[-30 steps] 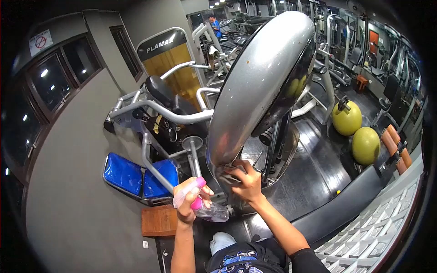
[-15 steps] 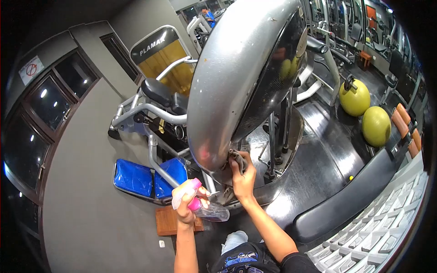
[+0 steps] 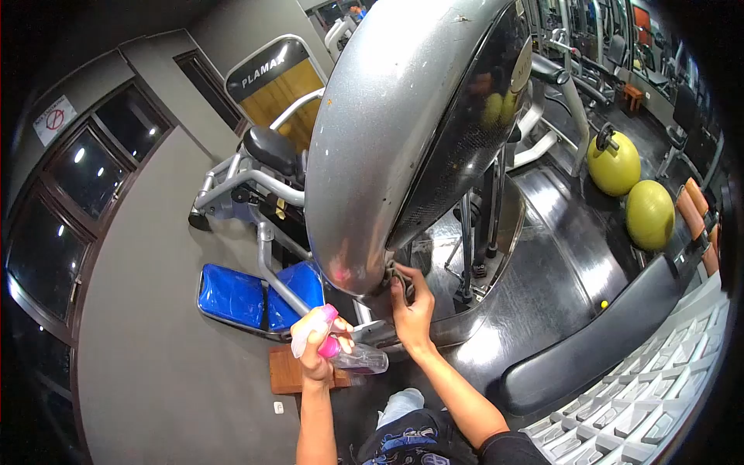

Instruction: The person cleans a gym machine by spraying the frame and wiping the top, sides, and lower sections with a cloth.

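Grey cloth (image 3: 393, 272) is bunched in the closed fingers of the right hand (image 3: 413, 314), at the lower end of the large silver machine housing (image 3: 372, 155). The left hand (image 3: 311, 349) has its fingers wrapped around the pink head of a clear spray bottle (image 3: 366, 359), which lies nearly sideways, near the blue padded seat (image 3: 232, 297).

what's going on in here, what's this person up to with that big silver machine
A person in a gym is handling two things. The left grip holds a clear spray bottle with a pink head. The right grip has a greyish cloth at the lower end of the silver housing. A blue padded seat stands beyond the bottle.
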### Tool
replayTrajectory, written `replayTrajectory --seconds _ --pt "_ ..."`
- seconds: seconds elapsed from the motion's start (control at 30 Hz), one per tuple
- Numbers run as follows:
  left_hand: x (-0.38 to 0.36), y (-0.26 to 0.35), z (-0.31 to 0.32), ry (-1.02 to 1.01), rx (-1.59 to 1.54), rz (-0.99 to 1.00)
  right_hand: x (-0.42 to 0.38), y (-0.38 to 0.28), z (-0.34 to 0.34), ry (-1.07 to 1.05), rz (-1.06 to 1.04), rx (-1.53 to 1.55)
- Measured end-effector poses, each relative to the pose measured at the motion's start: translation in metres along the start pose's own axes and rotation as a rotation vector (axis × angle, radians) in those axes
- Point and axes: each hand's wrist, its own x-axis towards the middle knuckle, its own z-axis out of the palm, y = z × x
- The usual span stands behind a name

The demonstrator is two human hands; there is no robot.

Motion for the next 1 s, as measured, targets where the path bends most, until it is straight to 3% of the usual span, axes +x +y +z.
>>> replayTrajectory --seconds 0.03,0.13,0.17,0.27,0.37,0.53,0.63,0.8,1.0 --pt "-0.001 -0.002 -0.001 0.03 -0.044 0.023 0.001 -0.009 0.001 -0.001 0.005 0.002" --pt "-0.004 -0.003 -0.003 0.074 -0.082 0.054 0.006 -0.026 0.008 0.145 -0.369 0.087" --pt "-0.004 -0.003 -0.004 0.084 -0.077 0.061 0.005 -0.023 0.008 0.142 -0.366 0.089" --pt "-0.006 -0.004 -0.006 0.092 -0.086 0.074 0.0 0.012 0.004 0.077 -0.623 -0.101" --pt "-0.01 -0.004 -0.007 0.121 -0.115 0.051 -0.013 0.049 -0.004 -0.122 -0.545 -0.18" --pt "-0.011 -0.007 -0.021 0.117 -0.107 0.077 0.001 -0.007 0.005 -0.043 -0.79 -0.233" --pt "-0.011 -0.005 -0.021 0.135 -0.088 0.07 0.002 -0.04 0.018 0.046 -0.813 -0.28" --pt "-0.014 -0.013 -0.028 0.142 -0.085 0.066 -0.019 -0.017 0.023 -0.052 -0.6 -0.474" --pt "-0.018 -0.013 -0.032 0.089 -0.082 0.06 -0.018 -0.021 0.028 -0.025 -0.62 -0.469"
